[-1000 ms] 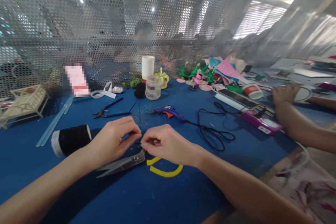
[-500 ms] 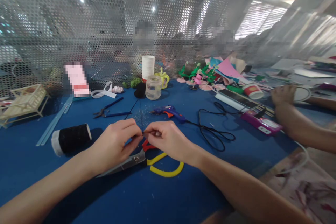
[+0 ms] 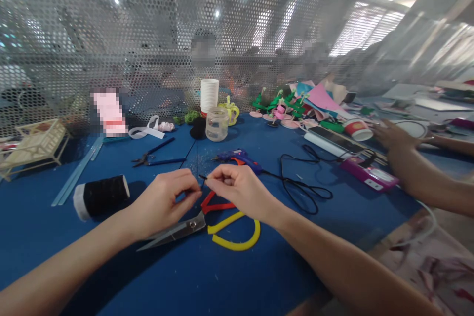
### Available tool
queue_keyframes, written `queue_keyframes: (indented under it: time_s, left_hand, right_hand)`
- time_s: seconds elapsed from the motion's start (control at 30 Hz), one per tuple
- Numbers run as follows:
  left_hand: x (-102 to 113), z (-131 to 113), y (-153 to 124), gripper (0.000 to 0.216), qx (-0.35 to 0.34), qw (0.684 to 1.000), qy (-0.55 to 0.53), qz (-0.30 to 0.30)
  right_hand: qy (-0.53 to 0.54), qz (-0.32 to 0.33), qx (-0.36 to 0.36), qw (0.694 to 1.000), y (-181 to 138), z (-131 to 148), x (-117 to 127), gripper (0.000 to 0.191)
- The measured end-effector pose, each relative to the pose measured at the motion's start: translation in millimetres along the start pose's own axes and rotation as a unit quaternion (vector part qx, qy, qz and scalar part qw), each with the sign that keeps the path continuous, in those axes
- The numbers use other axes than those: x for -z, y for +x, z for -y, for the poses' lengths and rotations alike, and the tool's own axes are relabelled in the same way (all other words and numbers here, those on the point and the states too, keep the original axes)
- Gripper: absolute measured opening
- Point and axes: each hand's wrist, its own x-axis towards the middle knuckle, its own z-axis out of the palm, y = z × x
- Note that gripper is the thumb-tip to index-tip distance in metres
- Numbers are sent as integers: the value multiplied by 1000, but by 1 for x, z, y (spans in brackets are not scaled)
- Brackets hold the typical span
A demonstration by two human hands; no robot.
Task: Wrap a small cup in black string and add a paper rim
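My left hand (image 3: 168,202) is closed in a pinch on a thin black thread (image 3: 197,160), which runs back toward a black ball (image 3: 197,128). Close beside it, my right hand (image 3: 237,188) pinches a small dark strip (image 3: 202,177), too small to name; its tip sticks out left of the fingertips. Below both hands lie scissors (image 3: 177,233) with one red and one yellow handle, their blades partly under my left hand. A blue glue gun (image 3: 249,162) rests just beyond my right hand. To the left, a spool of black thread (image 3: 105,195) lies on its side.
Blue-handled pliers (image 3: 159,160), a clear jar (image 3: 217,124) and stacked paper cups (image 3: 209,95) stand or lie farther back. A black cord (image 3: 296,187) loops at right, near a purple power strip (image 3: 370,174). Another person's hand (image 3: 394,136) is at far right. Perforated mesh (image 3: 148,34) rises behind.
My right hand has shifted slightly up, and its fingertips have parted a little from my left ones, showing the dark strip. The other person's hand has moved left.
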Motion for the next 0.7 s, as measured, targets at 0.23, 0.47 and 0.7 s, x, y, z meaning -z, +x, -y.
queue_keyframes:
  time_s: [0.23,0.47,0.7]
  left_hand:
    - [2,-4,-1,20,-55,996,68,-13]
    - [6,6,2,17,29,999,-38,2]
    - [4,11,3,18,95,989,-114,18]
  right_hand:
    - [-138,73,73,985,-6,1,-5,15]
    - [-8,108,24,994,-6,7,-2,9]
    - [71,47,-2,996,-2,3,0,9]
